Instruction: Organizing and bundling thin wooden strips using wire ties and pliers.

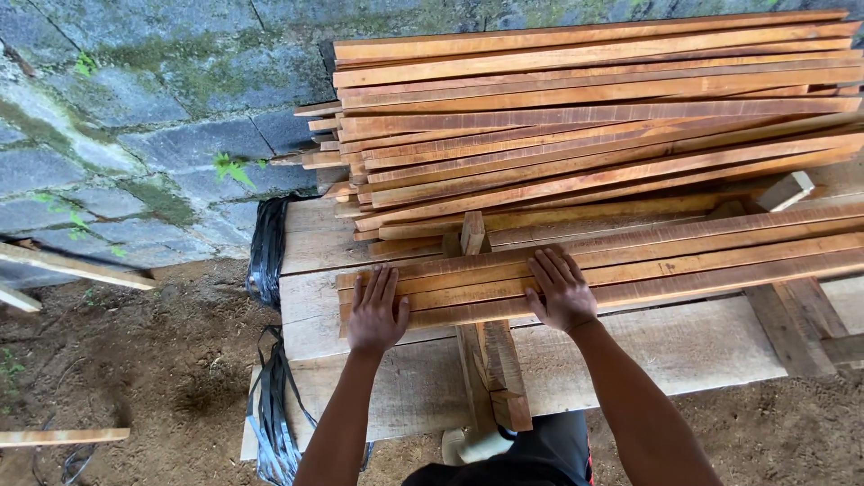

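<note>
Wooden slats, a flat row of thin orange-brown strips, lie side by side across a rough plank workbench, running from the centre of the view out toward three o'clock, where the frame cuts them off. Both hands are down on their near ends. The left hand sits at about seven o'clock from the centre, palm flat, fingers straight and slightly spread, pointing toward twelve, tips over the slat ends; it grips nothing, only presses. The right hand lies just to the three o'clock side of centre, also palm down, fingers extended and fanned a little, resting on top of the same row with nothing closed in it. Both forearms rise from six o'clock, bare, angled inward toward the body.

Behind the hands, toward twelve and one o'clock, a larger heap of slats is stacked loosely, ends uneven. A short wooden block stands between the hands, partly hidden by the strips. Black strapping hangs off the bench's nine o'clock edge. The stone wall fills ten o'clock. The palms are hidden, so whether the thumbs hook under the slat edges cannot be made out.
</note>
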